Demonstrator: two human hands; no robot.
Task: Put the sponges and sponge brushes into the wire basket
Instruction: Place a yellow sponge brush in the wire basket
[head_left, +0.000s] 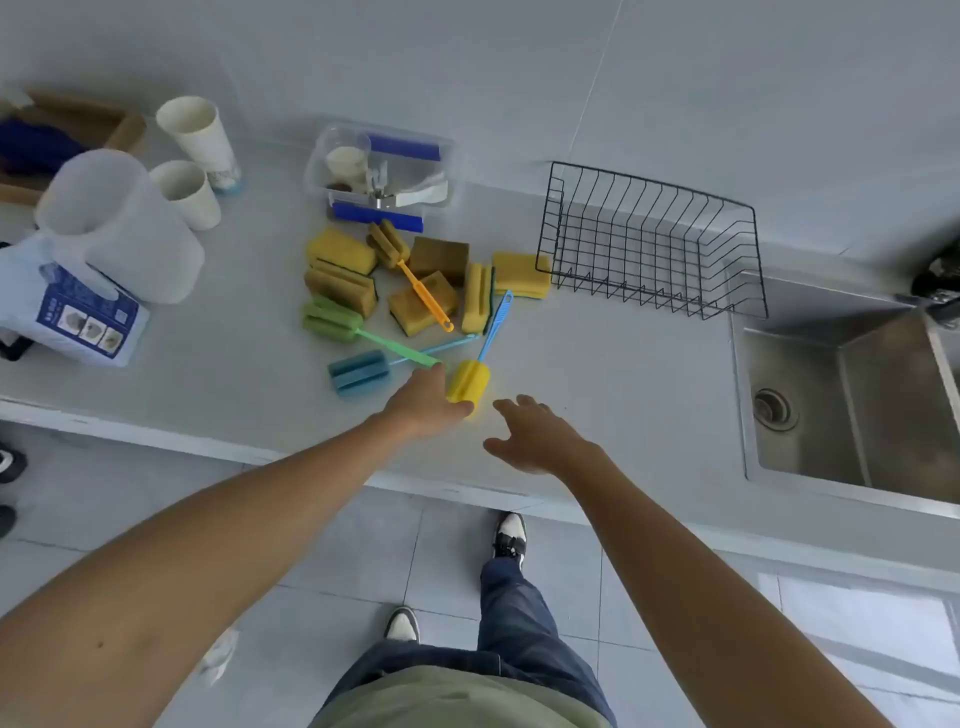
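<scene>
Reaching over the countertop, we close our left hand around the yellow sponge brush; our right hand hovers open, empty, near the wire basket.

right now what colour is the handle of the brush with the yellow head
Blue handle, clearest in the head view.

L hand on yellow sponge brush; basket empty.
</scene>
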